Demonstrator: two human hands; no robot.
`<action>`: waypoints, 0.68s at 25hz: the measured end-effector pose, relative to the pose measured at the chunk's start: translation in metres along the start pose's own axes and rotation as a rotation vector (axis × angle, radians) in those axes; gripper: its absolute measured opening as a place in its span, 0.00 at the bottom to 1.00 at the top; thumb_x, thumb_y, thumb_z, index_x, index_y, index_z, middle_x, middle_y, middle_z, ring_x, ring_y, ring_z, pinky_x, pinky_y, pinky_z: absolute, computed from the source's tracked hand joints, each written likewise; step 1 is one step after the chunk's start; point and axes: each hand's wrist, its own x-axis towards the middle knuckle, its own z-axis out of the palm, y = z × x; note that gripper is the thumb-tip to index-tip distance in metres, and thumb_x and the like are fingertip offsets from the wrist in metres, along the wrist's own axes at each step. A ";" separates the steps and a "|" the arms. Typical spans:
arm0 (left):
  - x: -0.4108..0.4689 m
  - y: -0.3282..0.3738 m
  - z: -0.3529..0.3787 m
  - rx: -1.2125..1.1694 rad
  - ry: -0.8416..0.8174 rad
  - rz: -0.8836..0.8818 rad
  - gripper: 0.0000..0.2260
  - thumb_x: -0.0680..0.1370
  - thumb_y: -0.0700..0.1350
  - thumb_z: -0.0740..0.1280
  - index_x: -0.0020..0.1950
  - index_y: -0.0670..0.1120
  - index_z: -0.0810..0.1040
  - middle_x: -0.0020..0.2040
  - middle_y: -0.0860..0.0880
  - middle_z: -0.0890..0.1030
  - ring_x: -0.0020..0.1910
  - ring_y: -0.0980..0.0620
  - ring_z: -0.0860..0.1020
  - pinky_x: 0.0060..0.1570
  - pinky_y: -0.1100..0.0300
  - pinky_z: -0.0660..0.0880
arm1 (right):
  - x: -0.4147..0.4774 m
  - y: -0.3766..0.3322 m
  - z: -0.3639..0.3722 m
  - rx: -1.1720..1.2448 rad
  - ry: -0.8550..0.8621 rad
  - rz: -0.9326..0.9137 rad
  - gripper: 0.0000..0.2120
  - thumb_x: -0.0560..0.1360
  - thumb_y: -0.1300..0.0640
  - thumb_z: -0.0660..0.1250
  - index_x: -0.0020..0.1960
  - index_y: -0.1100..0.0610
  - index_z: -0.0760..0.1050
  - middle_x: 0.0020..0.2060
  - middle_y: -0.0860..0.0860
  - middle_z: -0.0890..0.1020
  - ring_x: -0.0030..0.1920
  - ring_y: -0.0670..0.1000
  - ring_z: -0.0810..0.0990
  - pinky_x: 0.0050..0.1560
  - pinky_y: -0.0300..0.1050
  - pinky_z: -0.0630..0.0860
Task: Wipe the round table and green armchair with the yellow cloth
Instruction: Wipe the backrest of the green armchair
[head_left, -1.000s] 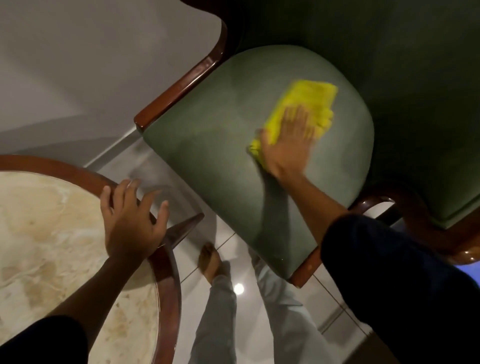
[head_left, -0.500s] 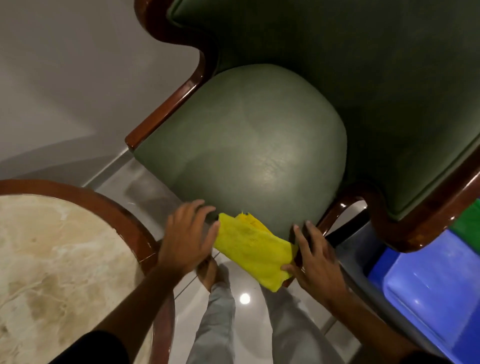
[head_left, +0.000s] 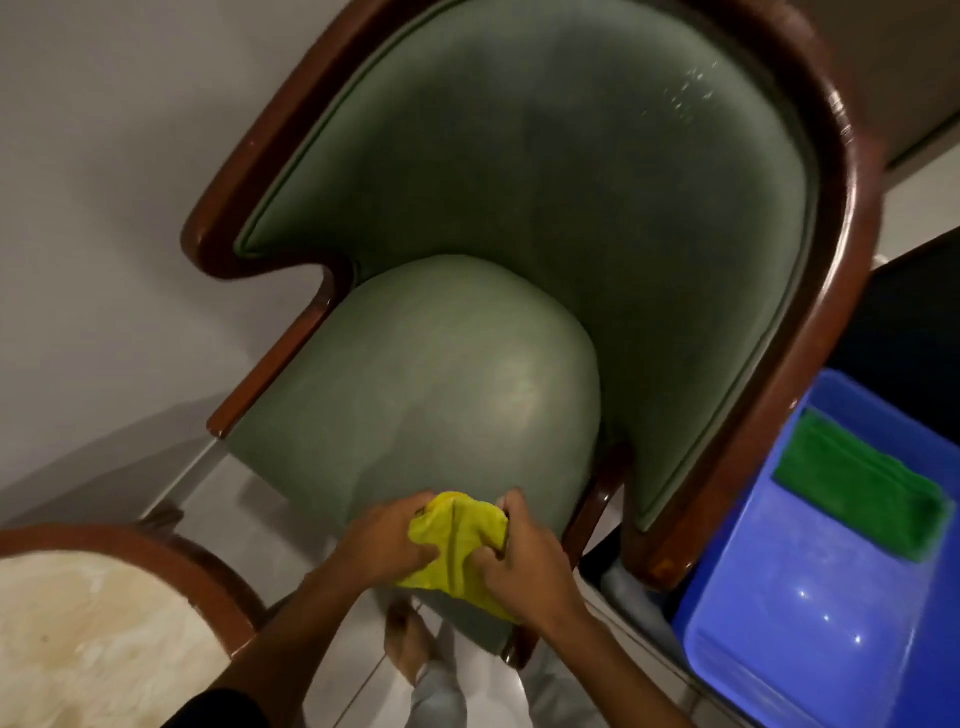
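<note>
The green armchair (head_left: 447, 395) with a dark wooden frame fills the middle of the view, its curved back rising behind the rounded seat. Both hands hold the yellow cloth (head_left: 457, 545) bunched together over the seat's front edge. My left hand (head_left: 384, 535) grips the cloth's left side and my right hand (head_left: 524, 561) grips its right side. The round table (head_left: 93, 644), with a pale marble top and a wooden rim, shows at the lower left, apart from both hands.
A blue plastic tub (head_left: 826, 561) stands right of the chair with a folded green cloth (head_left: 857, 488) inside. A grey wall (head_left: 104, 156) runs behind. My legs and a bare foot (head_left: 410, 644) stand on the pale tiled floor below the seat.
The right hand drew the cloth off the seat to the front edge. The left hand left the table rim and joined it; the cloth went from spread to bunched. View tilted up.
</note>
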 end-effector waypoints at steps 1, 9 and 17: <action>0.001 0.017 -0.013 -0.103 0.038 0.013 0.31 0.64 0.53 0.74 0.66 0.46 0.76 0.63 0.45 0.81 0.62 0.49 0.79 0.63 0.51 0.74 | -0.003 -0.015 -0.022 -0.011 0.053 -0.044 0.16 0.69 0.56 0.65 0.51 0.46 0.61 0.42 0.49 0.77 0.43 0.58 0.77 0.39 0.49 0.71; 0.039 0.273 -0.079 -0.646 0.163 0.402 0.20 0.64 0.50 0.78 0.53 0.50 0.79 0.47 0.46 0.85 0.44 0.53 0.82 0.52 0.44 0.81 | 0.019 -0.072 -0.294 -0.195 0.983 -0.314 0.25 0.67 0.70 0.65 0.62 0.56 0.70 0.57 0.59 0.74 0.55 0.62 0.76 0.50 0.52 0.73; 0.099 0.240 -0.230 0.591 0.893 0.323 0.32 0.76 0.55 0.66 0.77 0.50 0.58 0.79 0.41 0.59 0.77 0.42 0.58 0.72 0.37 0.60 | 0.126 -0.042 -0.295 -0.794 0.807 -0.003 0.49 0.73 0.36 0.65 0.79 0.61 0.45 0.77 0.69 0.46 0.78 0.68 0.44 0.76 0.67 0.49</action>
